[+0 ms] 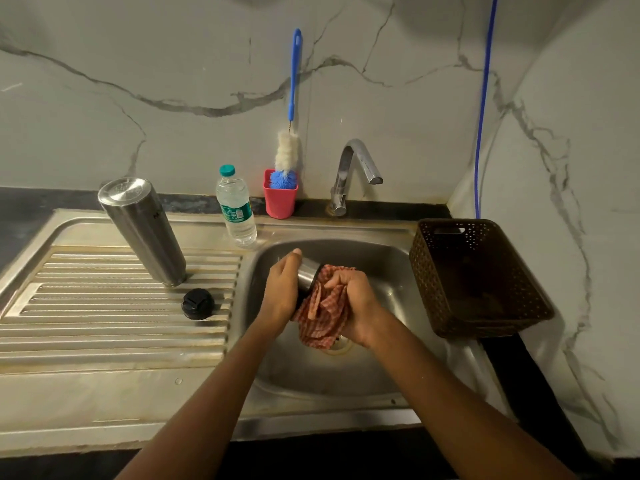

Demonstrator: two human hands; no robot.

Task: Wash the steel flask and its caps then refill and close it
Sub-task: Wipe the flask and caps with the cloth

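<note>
The steel flask (143,230) stands upside down on the ribbed drainboard (104,327), left of the basin. A black inner cap (197,303) lies on the drainboard just in front of it. Over the sink basin (381,271) my left hand (280,292) grips a steel outer cap (309,275). My right hand (353,303) clutches a red checked cloth (322,320), pressed into the open end of that cap. The cloth hangs down toward the drain.
A plastic water bottle (236,207) stands at the sink's back edge beside a red cup (280,199) holding a blue-handled bottle brush (289,147). The tap (356,171) is behind the basin, with no water running. A brown perforated basket (474,275) sits at the right.
</note>
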